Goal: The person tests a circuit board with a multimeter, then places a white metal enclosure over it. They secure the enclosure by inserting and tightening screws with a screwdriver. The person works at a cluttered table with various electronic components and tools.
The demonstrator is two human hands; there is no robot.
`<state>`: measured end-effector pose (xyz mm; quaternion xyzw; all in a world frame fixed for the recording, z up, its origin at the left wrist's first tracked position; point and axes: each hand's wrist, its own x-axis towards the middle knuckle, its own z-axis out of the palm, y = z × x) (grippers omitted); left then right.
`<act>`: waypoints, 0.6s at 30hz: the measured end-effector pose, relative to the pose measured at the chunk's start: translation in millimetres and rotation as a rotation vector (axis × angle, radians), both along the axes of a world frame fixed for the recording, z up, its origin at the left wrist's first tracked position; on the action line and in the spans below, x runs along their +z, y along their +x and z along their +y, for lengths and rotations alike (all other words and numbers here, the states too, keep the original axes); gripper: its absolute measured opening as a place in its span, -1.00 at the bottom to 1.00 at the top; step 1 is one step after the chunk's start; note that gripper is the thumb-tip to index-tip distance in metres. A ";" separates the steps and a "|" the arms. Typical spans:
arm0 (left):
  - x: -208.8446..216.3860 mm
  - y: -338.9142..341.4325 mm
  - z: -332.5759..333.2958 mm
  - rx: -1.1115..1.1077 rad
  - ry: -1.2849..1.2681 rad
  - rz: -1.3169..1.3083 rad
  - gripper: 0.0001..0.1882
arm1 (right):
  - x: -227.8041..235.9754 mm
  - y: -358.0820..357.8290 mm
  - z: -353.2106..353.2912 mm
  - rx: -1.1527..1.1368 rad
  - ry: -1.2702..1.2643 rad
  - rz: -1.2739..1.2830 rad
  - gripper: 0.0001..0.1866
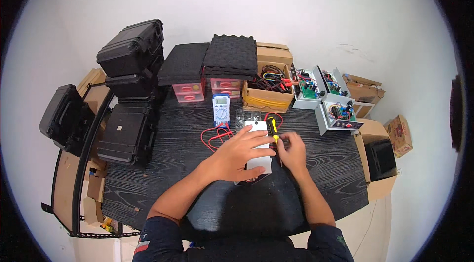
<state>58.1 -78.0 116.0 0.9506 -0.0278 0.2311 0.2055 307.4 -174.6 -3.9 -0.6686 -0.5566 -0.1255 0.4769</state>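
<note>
A white metal case point(260, 156) lies on the black wood-grain table in front of me, a dark round spot at its far end. My left hand point(242, 149) is spread over it, palm down and fingers apart, covering much of its top. Just right of the case is a screwdriver point(273, 126) with a yellow and black handle. My right hand point(293, 152) is closed, thumb and fingers together at the near end of that handle; part of the grip is hidden. Beyond the case sits a clear compartment box point(247, 115) of small parts.
A blue-rimmed multimeter point(221, 109) with red leads stands behind the case. Black hard cases point(129, 128) are stacked left. Foam sheets point(230, 57) top pink drawers point(189, 93). A cardboard box point(266, 101) holds cables. Opened white units with circuit boards point(340, 114) stand right.
</note>
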 end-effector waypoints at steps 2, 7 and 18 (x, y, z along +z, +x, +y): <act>0.3 -5.2 1.4 0.004 -0.011 0.024 -0.47 | 2.1 -17.9 -24.0 0.125 -0.180 0.243 -0.81; 0.7 -29.9 12.0 0.009 -0.089 0.056 -0.40 | -31.9 -56.6 -49.6 0.448 -0.530 0.842 -0.60; -14.7 -80.2 29.7 0.154 -0.247 -0.038 -0.24 | -31.4 -90.3 -41.1 0.780 -0.542 1.503 -0.33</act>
